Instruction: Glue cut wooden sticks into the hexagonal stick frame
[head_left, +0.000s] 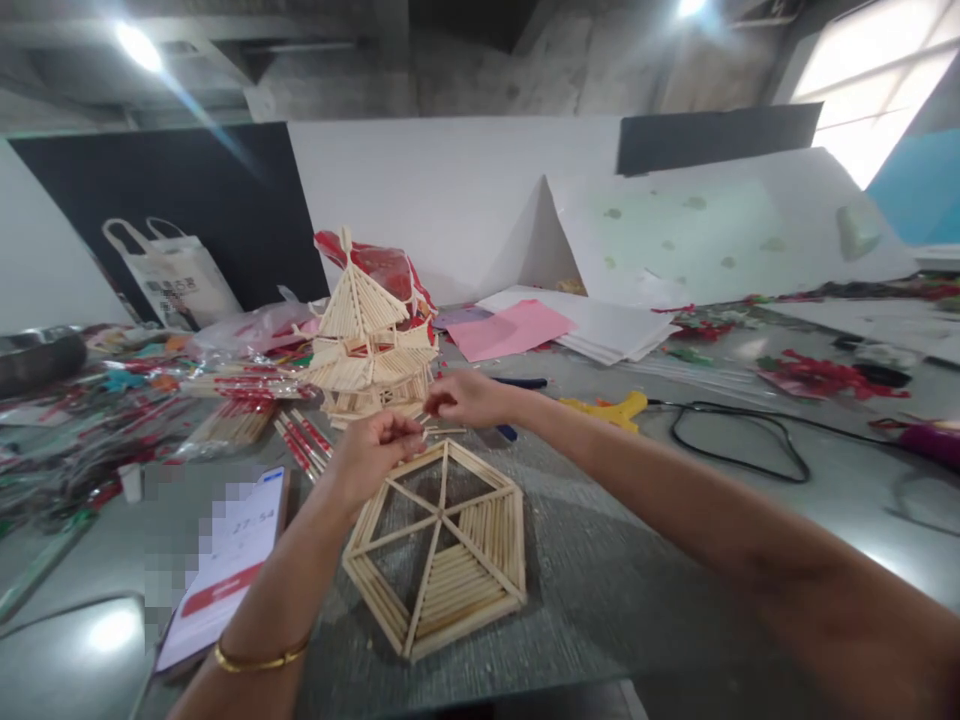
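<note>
Thin stick (442,431) held between both hands, over far edge of hexagonal stick frame (450,585). Left hand (373,452) curled, fingertips pinching the stick; right hand (466,398) pinching its other end. Frame flat on table, just below and nearer than hands. Stick pagoda (367,345) just beyond the hands. Phone (225,565) left of left forearm; yellow glue gun (609,409) right of right wrist.

Craft workshop, no doubt. Grey worktable (600,600) buried in makings: stick bundles (232,420), pink paper (510,328), white sheets (615,330), red scraps (817,375). Yellow glue gun (611,410) lying by black cable (735,440). Stick pagoda (367,340) standing mid-table, hexagonal stick frame (450,560) flat in front. Big white boards (420,200) leaning behind, bare concrete ceiling (480,60) overhead, tote bag (176,270) propped at back left.
</note>
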